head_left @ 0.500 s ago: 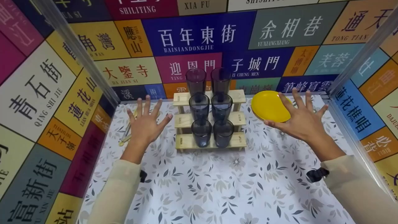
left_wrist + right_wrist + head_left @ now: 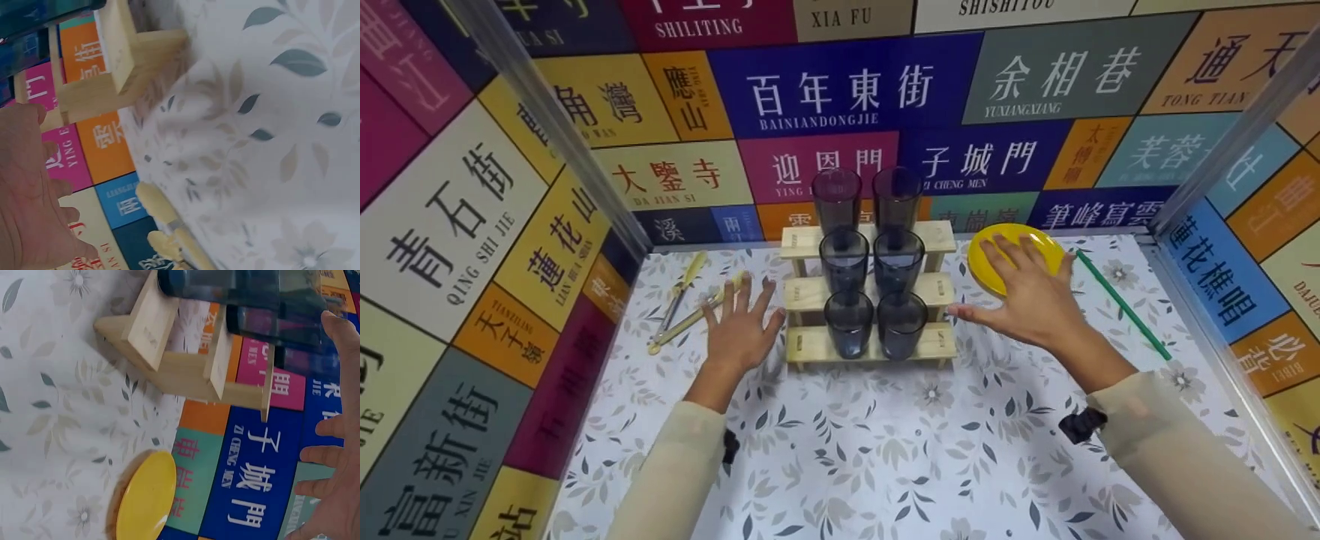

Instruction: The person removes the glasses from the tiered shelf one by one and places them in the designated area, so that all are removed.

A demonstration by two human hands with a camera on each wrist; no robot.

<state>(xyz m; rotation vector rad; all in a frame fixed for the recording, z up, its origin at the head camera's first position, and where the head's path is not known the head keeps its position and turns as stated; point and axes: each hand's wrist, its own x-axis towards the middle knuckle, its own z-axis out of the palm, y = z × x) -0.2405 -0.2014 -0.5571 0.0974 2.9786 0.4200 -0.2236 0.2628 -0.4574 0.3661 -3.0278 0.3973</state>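
Between my hands stands a three-tier wooden rack [image 2: 801, 291] carrying several dark, see-through drinking glasses [image 2: 847, 326], two on each tier. My left hand [image 2: 739, 334] hovers just left of the rack, fingers spread and holding nothing; its thumb is close to the lower tiers. On the other side my right hand [image 2: 1031, 304], also spread and without anything in it, overlaps a yellow plate [image 2: 981, 271] in the head view, its thumb pointing at the rack's right end. In the right wrist view the fingers show apart from the plate [image 2: 147, 498].
Left of the left hand lie two slim utensils, one with a yellow end and silver part [image 2: 679, 292], the other pale yellow [image 2: 686, 328]. A thin green stick [image 2: 1123, 304] lies right of the plate. Printed panels [image 2: 840, 82] wall in the flower-patterned tabletop [image 2: 870, 450].
Both hands have moved inward toward the rack, the left to the right and the right to the left. The green stick and more of the utensils now show.
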